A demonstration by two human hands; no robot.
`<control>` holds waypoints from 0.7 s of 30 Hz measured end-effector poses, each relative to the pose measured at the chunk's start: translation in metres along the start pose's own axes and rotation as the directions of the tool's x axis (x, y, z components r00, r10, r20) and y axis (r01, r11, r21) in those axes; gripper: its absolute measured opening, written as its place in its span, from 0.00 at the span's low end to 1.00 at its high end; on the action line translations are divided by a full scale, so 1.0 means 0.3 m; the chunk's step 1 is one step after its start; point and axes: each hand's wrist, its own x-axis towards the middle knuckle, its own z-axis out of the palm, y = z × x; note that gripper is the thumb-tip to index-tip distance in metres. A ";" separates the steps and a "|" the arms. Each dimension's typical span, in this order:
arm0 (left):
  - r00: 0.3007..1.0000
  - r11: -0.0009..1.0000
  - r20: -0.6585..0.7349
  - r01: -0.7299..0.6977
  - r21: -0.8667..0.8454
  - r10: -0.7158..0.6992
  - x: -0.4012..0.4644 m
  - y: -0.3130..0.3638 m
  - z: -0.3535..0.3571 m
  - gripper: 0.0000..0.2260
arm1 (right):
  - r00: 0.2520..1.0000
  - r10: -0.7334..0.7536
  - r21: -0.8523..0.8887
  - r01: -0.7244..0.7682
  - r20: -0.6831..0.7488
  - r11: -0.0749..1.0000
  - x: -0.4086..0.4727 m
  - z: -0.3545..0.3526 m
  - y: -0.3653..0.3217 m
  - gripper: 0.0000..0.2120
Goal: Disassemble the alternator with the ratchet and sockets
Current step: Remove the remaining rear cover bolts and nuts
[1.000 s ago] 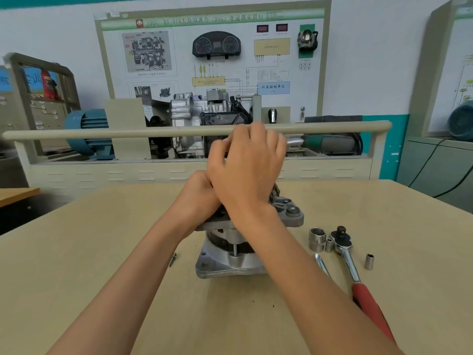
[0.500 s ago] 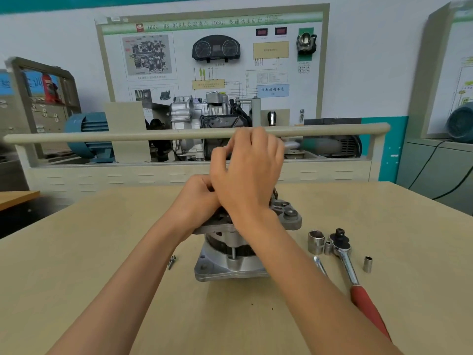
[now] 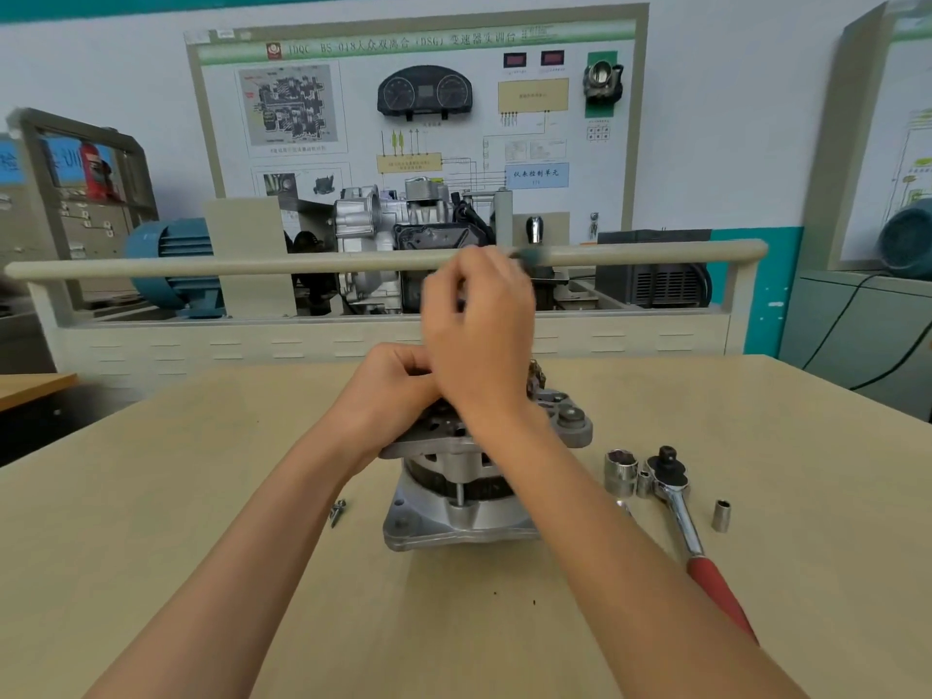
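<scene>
The grey alternator stands upright on the wooden table. My left hand rests on its top with fingers curled; what they hold is hidden. Just above, my right hand grips a dark, blurred tool handle that points down at the alternator's top. The ratchet with a red grip lies untouched to the right. Beside its head stand a large socket and a small socket; another small socket stands further right.
A loose screw lies on the table left of the alternator. Behind the table's far edge a beige rail fronts a training stand with a gearbox and a blue motor.
My right hand has twisted slightly above the alternator, and the dark handle now shows past its fingers. The left hand, alternator, ratchet and sockets stay where they were.
</scene>
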 end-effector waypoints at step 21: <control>1.000 0.996 0.015 -0.017 0.088 0.016 -0.005 0.015 0.007 0.19 | 0.996 0.028 -0.228 -0.045 -0.079 0.973 0.005 0.017 -0.025 0.14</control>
